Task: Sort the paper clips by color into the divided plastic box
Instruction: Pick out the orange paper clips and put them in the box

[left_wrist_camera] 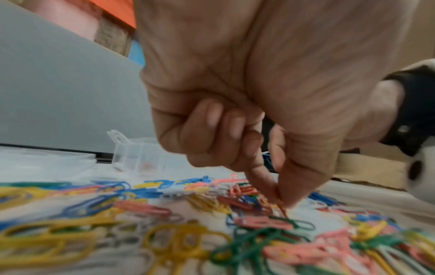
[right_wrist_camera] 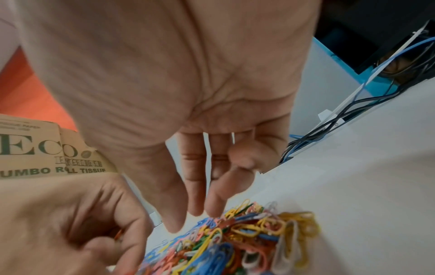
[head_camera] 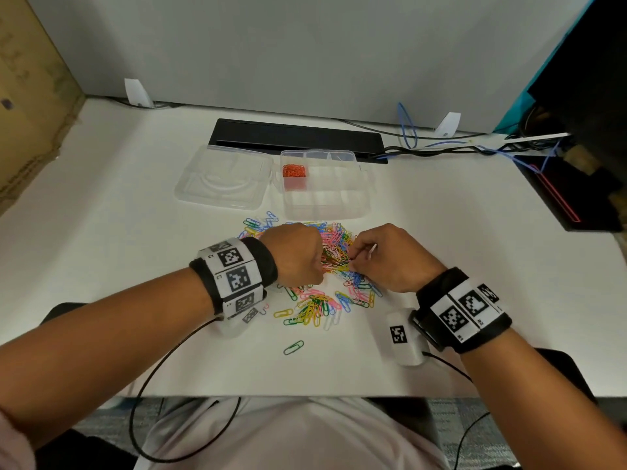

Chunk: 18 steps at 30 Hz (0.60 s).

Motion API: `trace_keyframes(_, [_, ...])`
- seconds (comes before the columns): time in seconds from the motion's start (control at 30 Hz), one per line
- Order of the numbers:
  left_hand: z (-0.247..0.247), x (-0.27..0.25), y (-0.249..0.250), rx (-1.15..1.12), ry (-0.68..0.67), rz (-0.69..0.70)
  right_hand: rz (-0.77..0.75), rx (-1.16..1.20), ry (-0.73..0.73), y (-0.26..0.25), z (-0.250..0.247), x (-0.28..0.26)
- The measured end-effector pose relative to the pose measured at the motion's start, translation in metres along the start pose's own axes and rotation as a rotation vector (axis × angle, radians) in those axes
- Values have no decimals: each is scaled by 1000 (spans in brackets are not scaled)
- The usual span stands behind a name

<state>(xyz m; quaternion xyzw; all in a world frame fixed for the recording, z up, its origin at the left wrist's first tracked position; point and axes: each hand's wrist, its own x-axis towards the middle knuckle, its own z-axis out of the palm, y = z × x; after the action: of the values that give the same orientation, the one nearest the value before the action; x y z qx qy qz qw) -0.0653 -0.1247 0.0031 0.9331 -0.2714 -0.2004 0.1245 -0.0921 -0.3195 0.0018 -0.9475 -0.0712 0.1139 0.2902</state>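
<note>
White bench (head_camera: 101,198) set against a plain grey partition wall (head_camera: 271,45). Two white brackets (head_camera: 137,93) hold the partition at the bench's back edge. Black cable tray (head_camera: 295,135) runs along the back; black and blue cables (head_camera: 441,149) trail off to the right. Cardboard box (head_camera: 30,96) at left, printed "JUMBO ROLL TISSUE" in the right wrist view. Grey carpet (head_camera: 451,422) under the bench edge. Even, soft light

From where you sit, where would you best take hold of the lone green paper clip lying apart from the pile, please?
Pinch the lone green paper clip at one rounded end, coming straight down from above. It lies flat on the white table, clear of the pile, so nothing blocks the fingertips, but its thin wire probably offers no side to grip.
</note>
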Motion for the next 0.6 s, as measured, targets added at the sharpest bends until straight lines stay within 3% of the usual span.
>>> trace_keyframes(0.2, [-14,-9,-23,-381,65,-87,-111,-53,-63,-19,10,-2])
trace_keyframes(0.33, [-16,-15,-29,-856,58,-220,-104,-180,-154,-34,21,7])
trace_keyframes(0.47, [-9,-20,-31,-1309,-61,-320,-77,-313,-192,-41,24,14])
trace_keyframes(0.6, [-4,-21,-31,-1570,-157,-320,-86,-390,-166,-43,23,13])
